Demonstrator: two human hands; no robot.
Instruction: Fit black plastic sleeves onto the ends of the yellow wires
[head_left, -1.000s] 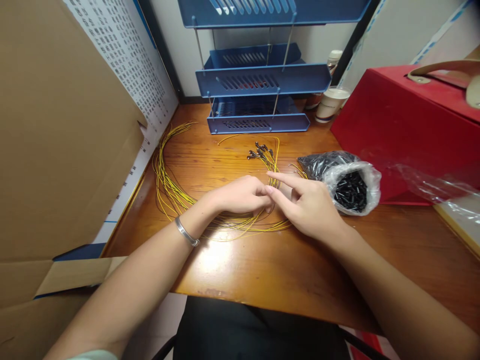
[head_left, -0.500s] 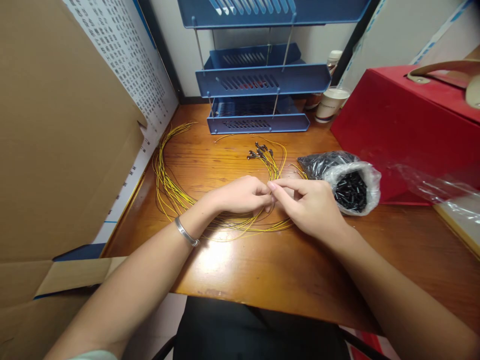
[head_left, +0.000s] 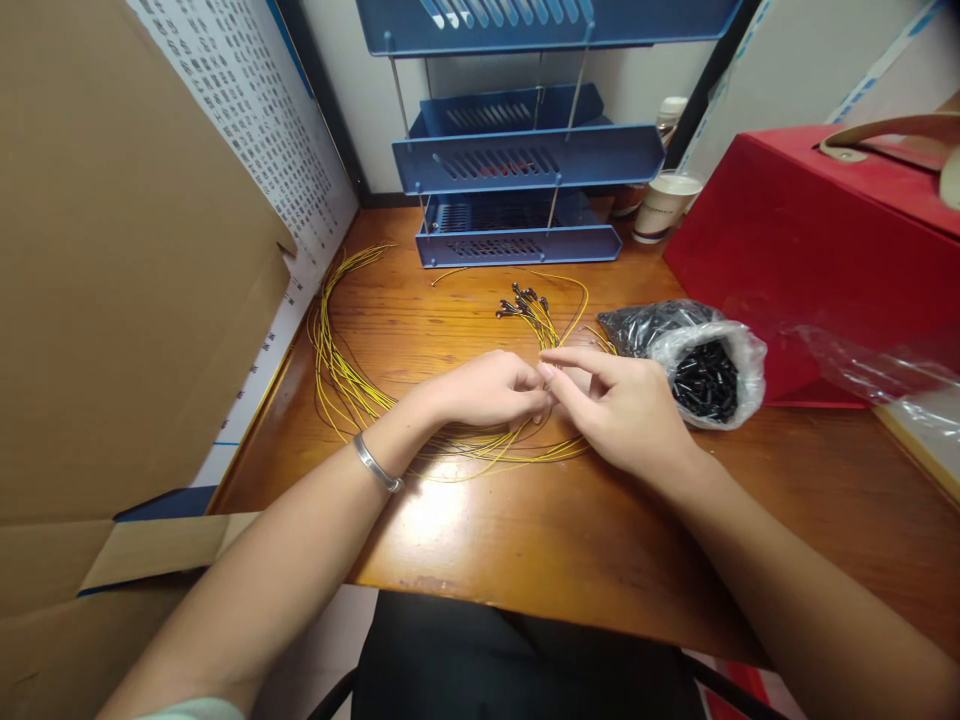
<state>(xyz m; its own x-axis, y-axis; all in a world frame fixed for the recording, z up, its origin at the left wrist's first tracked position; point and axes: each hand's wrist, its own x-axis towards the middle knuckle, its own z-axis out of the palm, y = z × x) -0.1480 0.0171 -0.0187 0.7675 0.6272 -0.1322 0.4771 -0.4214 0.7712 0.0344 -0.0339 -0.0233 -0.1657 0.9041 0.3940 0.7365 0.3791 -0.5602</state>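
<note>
My left hand (head_left: 499, 388), with a metal bangle on its wrist, is closed over the bundle of thin yellow wires (head_left: 341, 375) that curves across the table. Its fingers pinch a yellow wire at the fingertips. Against it, my right hand (head_left: 626, 400) has thumb and index finger drawn together; what lies between them is too small to make out. Just beyond both hands, several wire ends wear black sleeves (head_left: 527, 300). To the right lies an open clear plastic bag (head_left: 742, 375), full of small black tubes (head_left: 705, 382).
A blue tiered tray rack (head_left: 517, 246) stands at the back, with a paper cup (head_left: 664, 208) beside it. The red box (head_left: 817, 260) takes up the right side. Cardboard (head_left: 135, 280) borders the left. The wooden table's (head_left: 510, 540) front edge is near a black chair (head_left: 525, 660).
A loose yellow wire loop behind my hands has swung slightly right. My right index finger has lifted a little from the thumb. Both hands stay in nearly the same place.
</note>
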